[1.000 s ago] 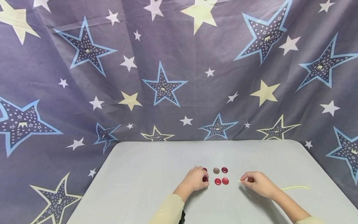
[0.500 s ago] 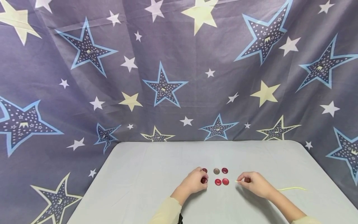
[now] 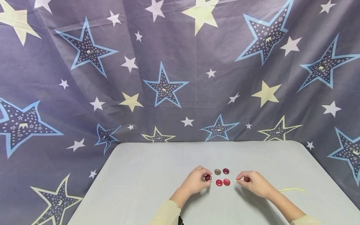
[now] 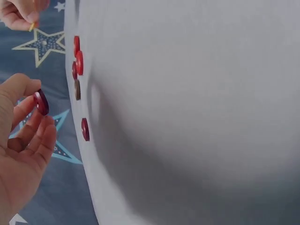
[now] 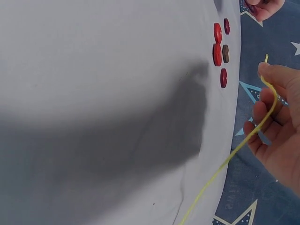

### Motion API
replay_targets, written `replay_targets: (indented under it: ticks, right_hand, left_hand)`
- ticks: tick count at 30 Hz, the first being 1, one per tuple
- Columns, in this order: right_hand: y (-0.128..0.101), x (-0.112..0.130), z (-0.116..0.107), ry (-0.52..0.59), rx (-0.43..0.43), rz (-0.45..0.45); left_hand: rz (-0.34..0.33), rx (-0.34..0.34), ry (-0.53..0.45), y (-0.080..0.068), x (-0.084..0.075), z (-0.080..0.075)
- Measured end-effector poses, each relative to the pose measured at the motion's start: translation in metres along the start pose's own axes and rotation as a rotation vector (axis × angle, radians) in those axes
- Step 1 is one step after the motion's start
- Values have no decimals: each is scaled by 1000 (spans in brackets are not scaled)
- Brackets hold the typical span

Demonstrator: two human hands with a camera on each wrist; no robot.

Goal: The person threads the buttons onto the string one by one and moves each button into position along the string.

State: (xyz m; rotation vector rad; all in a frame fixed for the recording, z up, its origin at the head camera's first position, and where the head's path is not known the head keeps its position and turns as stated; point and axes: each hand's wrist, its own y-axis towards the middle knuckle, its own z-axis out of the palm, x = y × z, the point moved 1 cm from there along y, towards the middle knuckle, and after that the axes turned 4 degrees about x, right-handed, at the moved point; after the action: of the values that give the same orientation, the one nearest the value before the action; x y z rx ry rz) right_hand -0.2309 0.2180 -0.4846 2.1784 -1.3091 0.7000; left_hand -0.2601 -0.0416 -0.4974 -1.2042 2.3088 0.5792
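My left hand [image 3: 206,179] pinches a dark red button [image 3: 208,177] between thumb and fingertips, just above the pale grey table [image 3: 146,175]. The left wrist view shows that button [image 4: 41,102] held on edge, clear of the table. My right hand [image 3: 239,181] pinches the tip of a thin yellow cord [image 3: 292,189], which trails off to the right across the table. In the right wrist view the cord [image 5: 234,152] runs down from the fingers [image 5: 268,70]. Between the hands lie a brown button [image 3: 217,171], a dark red one [image 3: 226,171] and two bright red ones [image 3: 219,182].
One more dark red button [image 4: 85,129] lies on the table near my left hand. A star-patterned blue cloth [image 3: 168,78] hangs behind the table and round its sides. The table's far edge [image 3: 208,142] lies well beyond the buttons.
My left hand has lifted a dark red button off the table and turned it up between the fingertips. My right hand has moved left with the cord's tip, toward the buttons.
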Motion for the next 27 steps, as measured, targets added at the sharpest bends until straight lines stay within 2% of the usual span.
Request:
replay_targets:
  ticks: [9, 17, 21, 27]
  right_hand:
    - [2, 6, 1, -2, -37, 15]
    - [0, 11, 4, -36, -137, -36]
    - [1, 13, 6, -54, -177, -45]
    - [3, 16, 8, -39, -190, -71]
  left_hand:
    - [-22, -77, -402, -5, -8, 1]
    - [-74, -96, -616, -4, -3, 8]
    - [-112, -85, -713, -4, -3, 11]
    - [-171, -29, -978, -6, -5, 12]
